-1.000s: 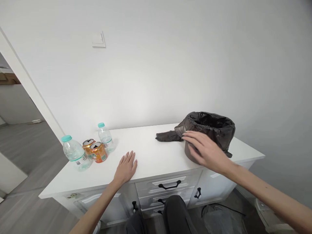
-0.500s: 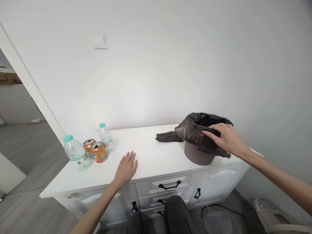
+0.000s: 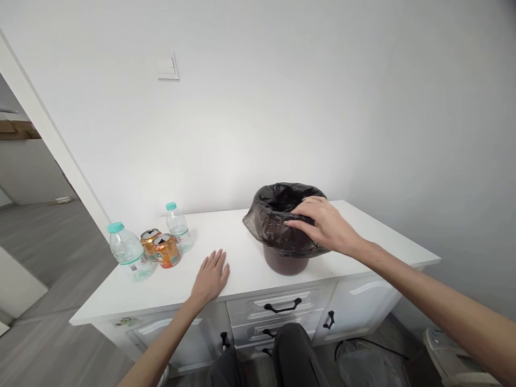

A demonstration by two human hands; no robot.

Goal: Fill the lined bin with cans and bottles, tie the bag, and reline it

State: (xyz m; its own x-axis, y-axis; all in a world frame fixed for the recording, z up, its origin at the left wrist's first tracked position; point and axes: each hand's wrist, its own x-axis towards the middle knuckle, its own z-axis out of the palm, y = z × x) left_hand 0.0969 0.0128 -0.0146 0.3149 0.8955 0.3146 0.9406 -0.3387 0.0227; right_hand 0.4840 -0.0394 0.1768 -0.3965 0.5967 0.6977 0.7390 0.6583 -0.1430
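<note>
My right hand (image 3: 324, 226) pinches the near rim of a dark brown trash can (image 3: 286, 263), over the black garbage bag (image 3: 268, 223) that lines it and folds down outside. The can stands upright near the middle of the white cabinet top. My left hand (image 3: 210, 277) rests flat on the cabinet top with its fingers spread, holding nothing. To its left stand two orange drink cans (image 3: 166, 251), opened on top and side by side. A clear bottle (image 3: 129, 250) with a teal cap stands left of them, and another clear bottle (image 3: 178, 228) behind them.
The white cabinet top (image 3: 374, 231) runs along a wall with a light switch (image 3: 167, 68). Its front has drawers with black handles (image 3: 282, 306). A doorway opens at the left. On the floor at lower right are a plastic bag (image 3: 366, 368) and a pale appliance (image 3: 453, 355).
The trash can, with my right hand on its rim, has moved left across the cabinet top. The black strip that lay left of it no longer shows. My left hand stays in place.
</note>
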